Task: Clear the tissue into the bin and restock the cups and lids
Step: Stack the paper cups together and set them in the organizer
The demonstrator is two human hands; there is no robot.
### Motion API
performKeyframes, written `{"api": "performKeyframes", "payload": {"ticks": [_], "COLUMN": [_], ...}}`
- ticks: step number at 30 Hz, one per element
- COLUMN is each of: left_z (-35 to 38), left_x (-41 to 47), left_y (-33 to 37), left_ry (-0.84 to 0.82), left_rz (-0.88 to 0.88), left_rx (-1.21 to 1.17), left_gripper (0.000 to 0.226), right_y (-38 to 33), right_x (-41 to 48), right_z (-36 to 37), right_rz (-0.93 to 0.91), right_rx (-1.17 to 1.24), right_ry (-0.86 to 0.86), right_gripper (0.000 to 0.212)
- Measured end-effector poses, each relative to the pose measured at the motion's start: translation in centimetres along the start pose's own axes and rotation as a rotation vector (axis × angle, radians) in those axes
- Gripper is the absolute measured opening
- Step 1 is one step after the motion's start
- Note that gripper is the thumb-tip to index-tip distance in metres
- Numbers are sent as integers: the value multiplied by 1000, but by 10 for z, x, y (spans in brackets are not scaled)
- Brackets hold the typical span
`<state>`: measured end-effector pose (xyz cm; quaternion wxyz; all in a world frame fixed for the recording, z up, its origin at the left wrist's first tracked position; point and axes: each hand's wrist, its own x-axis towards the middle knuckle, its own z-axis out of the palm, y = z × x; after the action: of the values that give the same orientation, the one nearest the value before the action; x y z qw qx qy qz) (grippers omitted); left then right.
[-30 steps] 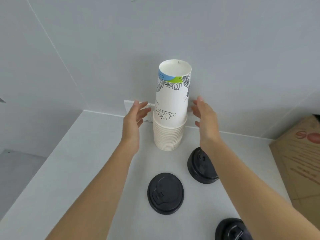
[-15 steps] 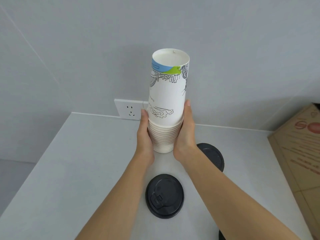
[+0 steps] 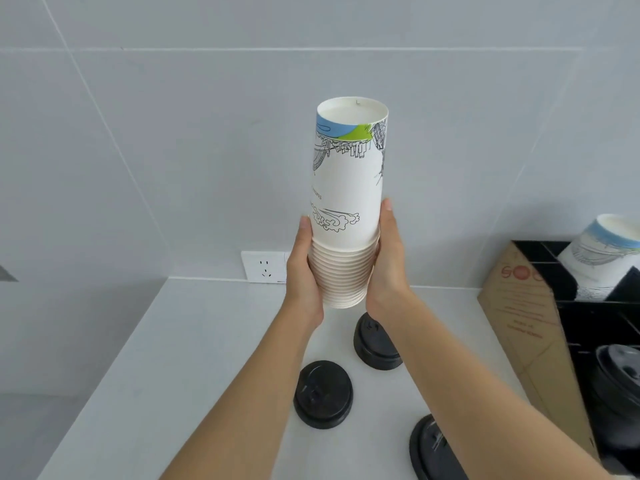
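Cup stack (image 3: 346,209), upside-down, printed

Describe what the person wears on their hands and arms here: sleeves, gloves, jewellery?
Nothing worn is visible. The left hand and right hand are bare, without gloves, rings or watch, and both forearms are uncovered down to the frame edge, with no sleeve showing.

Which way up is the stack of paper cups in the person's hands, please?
Upside down: the stack of paper cups shows rolled rims at the bottom and a recessed base on top, between left hand and right hand.
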<state>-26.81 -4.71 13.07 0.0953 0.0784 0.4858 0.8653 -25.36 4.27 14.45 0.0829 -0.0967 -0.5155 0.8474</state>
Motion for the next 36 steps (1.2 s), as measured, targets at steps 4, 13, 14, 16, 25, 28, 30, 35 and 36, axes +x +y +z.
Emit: {"api": "performKeyframes", "payload": {"ticks": [4, 13, 14, 16, 25, 28, 30, 35, 36], "left_z": [32, 137, 150, 181, 302, 328, 342, 359, 360], "left_x": [-13, -23, -22, -18, -7, -3, 0, 13, 14], "left_y": [20, 30, 27, 20, -31, -46, -56, -78, -81], "left_ry": [-87, -308, -322, -333, -323, -326, -363, -352, -322], "left_rz": [24, 76, 83, 107, 116, 86, 61, 49, 41], "left_rx": [-11, -31, -24, -1, -8, -63, -75, -49, -35], "left_gripper": [49, 50, 52, 57, 67, 55, 53, 52, 53], "right_y": [-39, -132, -143, -166, -242, -254, -258, -260, -259], "right_x": [-25, -60, -62, -65, -62, -51, -42, -23, -22], "right_z": [-1, -46, -55, -76, -180, -206, -225, -256, -257], "right_rz": [-81, -262, -287, -336, -405, -376, -355, -324, -314], "right_rx": [-8, 46, 54, 65, 25, 34, 46, 66, 50], "right_ry": [27, 82, 87, 98, 112, 108, 100, 88, 76], "right_gripper": [46, 50, 50, 50, 49, 53, 55, 51, 52]}}
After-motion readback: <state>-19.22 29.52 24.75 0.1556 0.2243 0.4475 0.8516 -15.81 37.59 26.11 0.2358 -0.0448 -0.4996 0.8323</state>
